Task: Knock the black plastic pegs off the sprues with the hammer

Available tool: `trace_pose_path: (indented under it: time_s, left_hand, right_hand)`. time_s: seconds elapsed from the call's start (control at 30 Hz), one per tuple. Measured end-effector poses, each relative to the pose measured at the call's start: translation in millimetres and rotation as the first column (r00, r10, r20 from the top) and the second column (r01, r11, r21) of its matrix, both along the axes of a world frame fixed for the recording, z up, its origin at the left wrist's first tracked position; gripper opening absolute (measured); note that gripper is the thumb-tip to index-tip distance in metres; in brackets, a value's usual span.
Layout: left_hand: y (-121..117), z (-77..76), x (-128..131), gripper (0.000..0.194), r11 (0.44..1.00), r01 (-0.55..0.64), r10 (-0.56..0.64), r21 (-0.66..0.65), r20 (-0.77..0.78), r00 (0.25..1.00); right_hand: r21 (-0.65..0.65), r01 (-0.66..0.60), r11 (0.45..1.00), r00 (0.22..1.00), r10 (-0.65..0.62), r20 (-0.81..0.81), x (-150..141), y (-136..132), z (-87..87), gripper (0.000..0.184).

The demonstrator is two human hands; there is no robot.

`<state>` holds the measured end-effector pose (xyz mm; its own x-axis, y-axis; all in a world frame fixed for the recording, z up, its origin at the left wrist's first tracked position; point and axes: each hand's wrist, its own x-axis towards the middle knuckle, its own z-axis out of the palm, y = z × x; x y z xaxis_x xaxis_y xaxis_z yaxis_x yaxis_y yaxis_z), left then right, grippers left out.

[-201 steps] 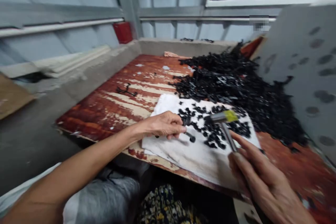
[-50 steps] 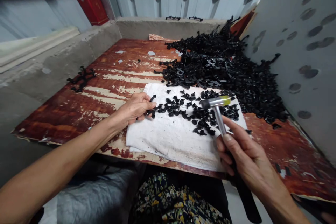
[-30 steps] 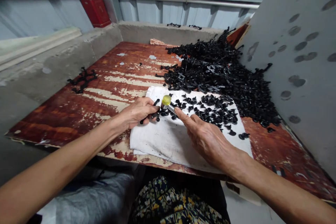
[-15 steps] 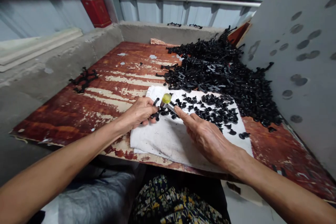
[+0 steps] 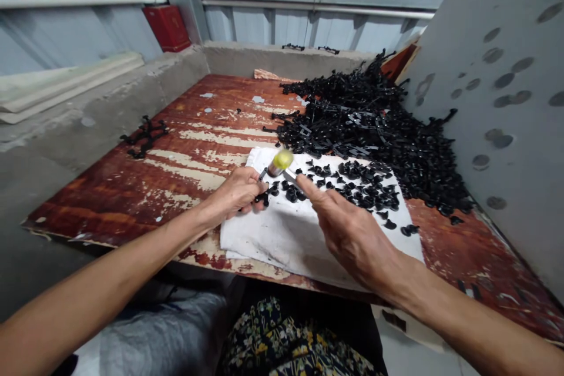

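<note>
My right hand (image 5: pixel 341 217) is closed round the handle of a small mallet (image 5: pixel 282 160) with a yellow-green face and a metal head, slightly blurred. Its index finger lies along the handle. At the left edge of a folded white cloth (image 5: pixel 273 235), my left hand (image 5: pixel 240 191) pinches a black plastic part (image 5: pixel 263 194) with small round ends, partly hidden by the fingers. The mallet head is just right of and above that part; whether they touch I cannot tell. Many small black pieces (image 5: pixel 352 188) with round heads lie loose on the cloth.
A large heap of black plastic parts (image 5: pixel 352 111) covers the back right of the worn red-brown board (image 5: pixel 185 147). Several linked black parts (image 5: pixel 145 135) lie at the left edge. A grey spotted panel (image 5: pixel 493 117) stands at the right; a low concrete ledge (image 5: pixel 247 57) runs behind.
The mallet head has shifted slightly right and up and is now blurred. My left hand still pinches the black part. The whole view has tipped slightly.
</note>
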<state>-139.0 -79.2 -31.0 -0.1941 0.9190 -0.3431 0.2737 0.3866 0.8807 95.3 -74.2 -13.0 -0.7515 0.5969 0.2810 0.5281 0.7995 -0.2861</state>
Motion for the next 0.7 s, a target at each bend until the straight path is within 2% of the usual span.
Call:
trace_pose_path:
  time_s: [0.07, 0.2, 0.33, 0.43, 0.57, 0.7]
  left_hand:
    - [-0.2, 0.8, -0.1, 0.015, 1.0, 0.012, -0.012, -0.005, -0.003, 1.0]
    - [0.5, 1.7, 0.3, 0.015, 1.0, -0.025, 0.025, -0.016, 0.01, 1.0]
    - [1.3, 0.8, 0.9, 0.015, 0.999, -0.027, 0.027, -0.024, 0.031, 0.999]
    - [1.5, -0.6, 0.8, 0.011, 0.999, -0.032, 0.032, -0.017, 0.008, 0.999]
    - [1.2, -1.2, 0.9, 0.01, 1.0, -0.008, 0.008, -0.029, 0.003, 1.0]
    - [1.1, 6.3, 4.4, 0.016, 0.999, -0.029, 0.029, -0.04, 0.002, 1.0]
  right_hand:
    - [0.028, 0.032, 0.999, 0.997, -0.029, -0.074, 0.1, -0.8, 0.5, 0.066]
    - [-0.006, 0.019, 1.0, 0.992, -0.019, 0.127, 0.5, 0.4, -1.4, 0.071]
    - [0.026, 0.059, 0.998, 0.995, -0.061, 0.083, 2.2, 1.3, -4.9, 0.071]
    - [0.017, 0.042, 0.999, 0.987, -0.044, 0.153, 3.2, 0.5, -5.6, 0.072]
    - [0.006, 0.068, 0.998, 0.994, -0.068, 0.088, 1.7, -1.0, -3.9, 0.071]
    - [-0.021, 0.058, 0.998, 0.964, -0.05, 0.262, -1.8, 2.4, 2.7, 0.073]
